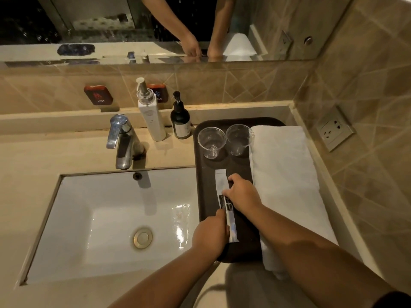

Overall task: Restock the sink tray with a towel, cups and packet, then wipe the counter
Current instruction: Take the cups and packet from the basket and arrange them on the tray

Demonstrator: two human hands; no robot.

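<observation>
Tray [201, 174]: dark brown, plain. Towel [282, 170]: white, plain. Cups [211, 142]: clear, colourless. Packet [226, 205]: white, with a black-and-silver printed band at mid-length. Basin [111, 207]: glossy white; drain [143, 237]: brass-toned. Counter [44, 152]: beige. Tap [121, 141]: chrome. Tall bottle [151, 117]: white with a silver pump. Short bottle [180, 123]: dark green, black pump, pale label. Wall tiles [244, 85]: tan with diagonal line pattern. Socket [334, 128]: grey.

Faucet [121, 141], white pump bottle [151, 116], dark pump bottle [180, 123] behind sink [111, 218].
</observation>
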